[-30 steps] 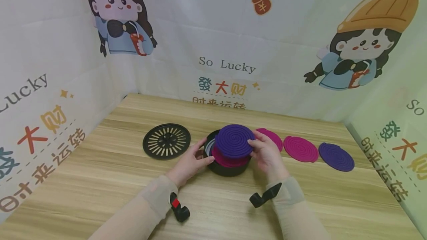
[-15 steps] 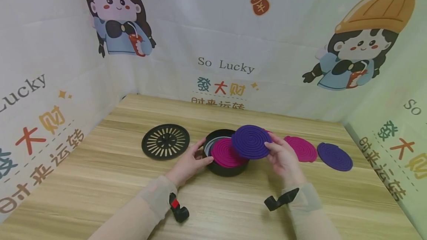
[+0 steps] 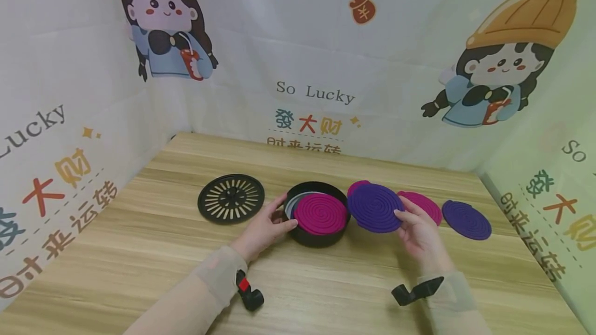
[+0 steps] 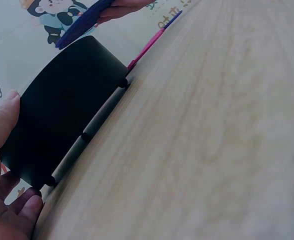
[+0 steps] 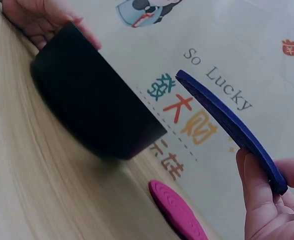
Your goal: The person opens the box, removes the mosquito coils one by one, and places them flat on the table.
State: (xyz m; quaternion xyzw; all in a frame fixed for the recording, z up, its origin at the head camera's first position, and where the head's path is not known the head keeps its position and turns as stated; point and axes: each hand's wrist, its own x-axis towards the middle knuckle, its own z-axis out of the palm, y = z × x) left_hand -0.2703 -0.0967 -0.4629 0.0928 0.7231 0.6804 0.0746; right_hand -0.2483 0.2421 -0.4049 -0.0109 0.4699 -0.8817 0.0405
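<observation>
In the head view, a hand could pass over the wooden tabletop at lower centre, between the two sleeves, or along the strip at the table's far edge. At centre, the left hand blocks the left side of the black container, while the raised purple coil and right hand obstruct its right. Flat pink coils lie low behind them, and the slotted black disc lies left of centre.

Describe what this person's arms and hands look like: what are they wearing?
Pale sleeves cover both forearms, with greyer cuffs at the wrists. A black, curved device sits at each wrist; the left one bears a red patch. The left hand and right hand are ungloved. No cables show.
</observation>
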